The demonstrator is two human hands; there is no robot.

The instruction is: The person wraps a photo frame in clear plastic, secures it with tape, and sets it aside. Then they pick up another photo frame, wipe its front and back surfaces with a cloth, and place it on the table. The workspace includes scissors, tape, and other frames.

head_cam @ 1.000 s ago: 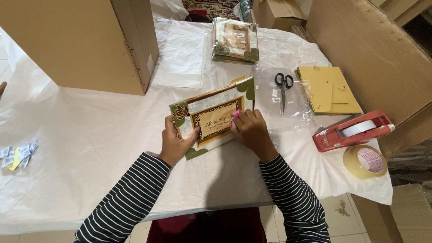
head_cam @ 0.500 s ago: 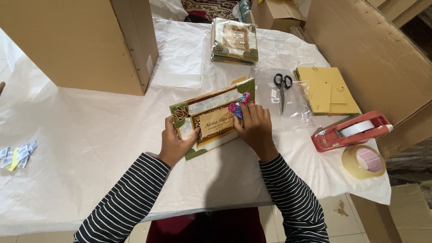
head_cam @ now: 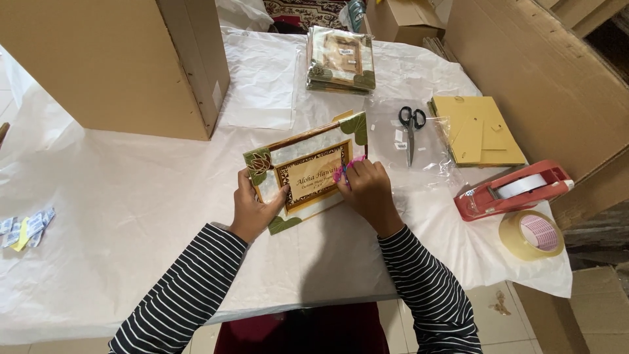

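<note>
White sheeting covers the table (head_cam: 131, 216), and its near edge runs just under the 2 striped sleeves. Bare sheet spreads wide to the left of the hands, out to a few small packets (head_cam: 25, 227) near the left edge. To the right, the room is tighter: black scissors (head_cam: 411, 124) lie on clear plastic beside a stack of yellow boards (head_cam: 478, 131), with a red tape dispenser (head_cam: 511, 190) and a roll of tape (head_cam: 531, 235) close to the right edge. A large cardboard box (head_cam: 111, 62) stands at the far left, and a stack of wrapped frames (head_cam: 341, 59) lies beyond the work.

At the middle lies the picture frame (head_cam: 304, 170), tilted, its green corner pieces showing. The left hand (head_cam: 255, 208) clasps the frame's lower left side, thumb on the front face and fingers behind. The right hand (head_cam: 367, 190) rests on the frame's right side, fingertips pinched on a small pink item (head_cam: 346, 168) that touches the frame's face; what that item is cannot be told.
</note>
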